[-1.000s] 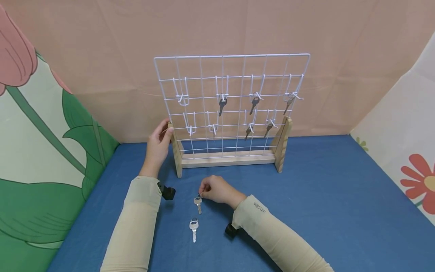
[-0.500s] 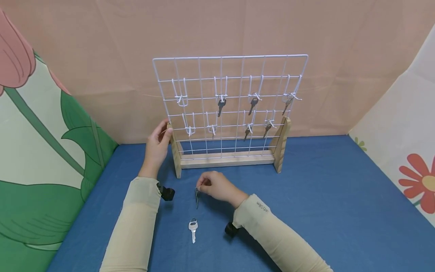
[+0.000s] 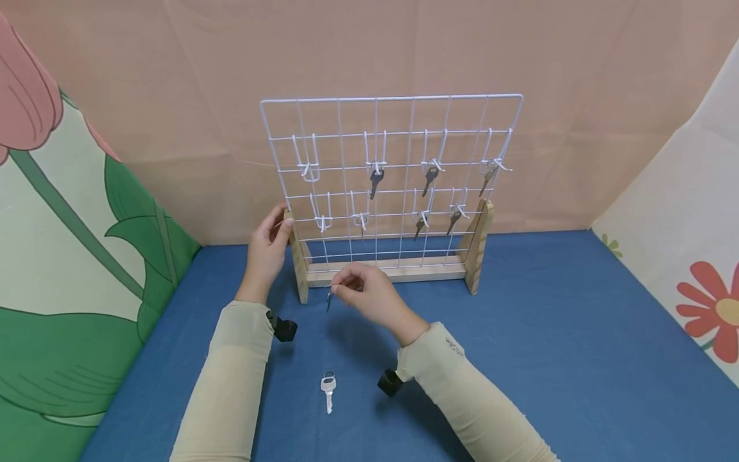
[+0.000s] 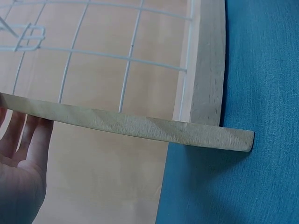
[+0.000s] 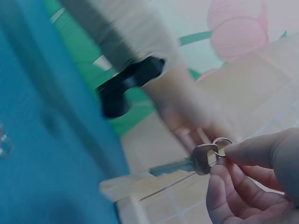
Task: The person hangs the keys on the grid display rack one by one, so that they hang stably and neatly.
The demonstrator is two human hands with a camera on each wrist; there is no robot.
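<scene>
A white wire grid rack (image 3: 392,98) stands in a wooden base. My left hand (image 3: 267,250) grips the top of its left wooden upright (image 4: 140,128); in the left wrist view the fingers lie against that upright. My right hand (image 3: 369,292) pinches the small metal ring of a key (image 5: 203,158) between thumb and fingers, just in front of the base. The key points downward in the head view. A second silver key (image 3: 328,385) with a ring lies flat on the blue cloth. Several keys hang from the rack's hooks, among them a dark key (image 3: 376,183).
At the rack's left, an upper hook (image 3: 308,170) and a lower hook (image 3: 323,222) show no key. The blue cloth (image 3: 548,333) covers the table. A beige backdrop (image 3: 173,77) rises behind, with flower-printed panels at both sides.
My right hand has lifted the key off the cloth by its ring and carried it up and forward toward the rack's base. The left hand stays on the upright.
</scene>
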